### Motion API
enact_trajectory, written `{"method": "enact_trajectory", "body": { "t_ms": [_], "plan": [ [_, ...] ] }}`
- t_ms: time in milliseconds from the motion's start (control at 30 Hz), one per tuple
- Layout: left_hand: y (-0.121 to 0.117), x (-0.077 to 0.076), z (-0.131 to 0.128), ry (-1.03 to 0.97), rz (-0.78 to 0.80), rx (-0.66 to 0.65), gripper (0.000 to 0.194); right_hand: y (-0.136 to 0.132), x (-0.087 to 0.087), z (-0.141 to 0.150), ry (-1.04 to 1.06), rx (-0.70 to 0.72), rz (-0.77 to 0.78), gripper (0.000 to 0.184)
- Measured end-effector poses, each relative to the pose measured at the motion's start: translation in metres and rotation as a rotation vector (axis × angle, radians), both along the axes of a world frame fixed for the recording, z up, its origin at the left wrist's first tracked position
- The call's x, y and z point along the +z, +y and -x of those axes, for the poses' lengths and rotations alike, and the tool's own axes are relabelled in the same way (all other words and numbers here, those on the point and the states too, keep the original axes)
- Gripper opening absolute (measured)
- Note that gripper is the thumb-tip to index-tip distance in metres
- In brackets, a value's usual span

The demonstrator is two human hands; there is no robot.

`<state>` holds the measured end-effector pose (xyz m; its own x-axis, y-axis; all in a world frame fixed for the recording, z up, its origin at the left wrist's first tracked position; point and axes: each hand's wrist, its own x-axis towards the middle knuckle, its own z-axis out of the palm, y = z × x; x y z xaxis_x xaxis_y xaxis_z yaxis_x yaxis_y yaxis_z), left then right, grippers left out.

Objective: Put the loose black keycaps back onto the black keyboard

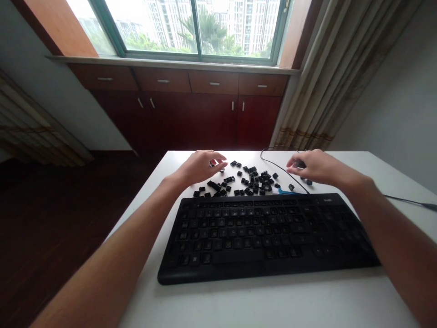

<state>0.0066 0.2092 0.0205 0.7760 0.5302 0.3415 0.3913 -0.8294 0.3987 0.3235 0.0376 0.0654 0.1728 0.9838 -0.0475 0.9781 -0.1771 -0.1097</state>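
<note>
Fingers apart on your left hand [200, 167], right fingers [294, 165] curled, grip unclear.
Keep fingertips low over loose keycaps [251, 180] at 12 o'clock of the keyboard [266, 237].

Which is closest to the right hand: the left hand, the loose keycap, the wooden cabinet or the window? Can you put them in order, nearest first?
1. The loose black keycap, just left of the right hand, on the white table.
2. The left hand, on the other side of the keycap pile.
3. The wooden cabinet, past the table's far edge.
4. The window, above the cabinet.
</note>
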Motion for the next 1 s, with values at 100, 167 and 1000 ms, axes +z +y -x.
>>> {"method": "enact_trajectory", "body": {
  "t_ms": [100,167,1000],
  "plan": [
    [-0.004,0.003,-0.002,-0.012,0.008,-0.005,0.035,0.003,-0.007,0.021,0.049,0.164,-0.083,0.030],
    [-0.007,0.006,-0.004,-0.008,0.017,-0.018,0.033,0.005,-0.014,0.031,0.049,0.236,-0.126,0.029],
    [-0.031,0.008,-0.024,0.186,-0.059,-0.282,0.020,0.011,-0.054,0.069,-0.062,0.241,-0.211,0.036]
  ]
}}
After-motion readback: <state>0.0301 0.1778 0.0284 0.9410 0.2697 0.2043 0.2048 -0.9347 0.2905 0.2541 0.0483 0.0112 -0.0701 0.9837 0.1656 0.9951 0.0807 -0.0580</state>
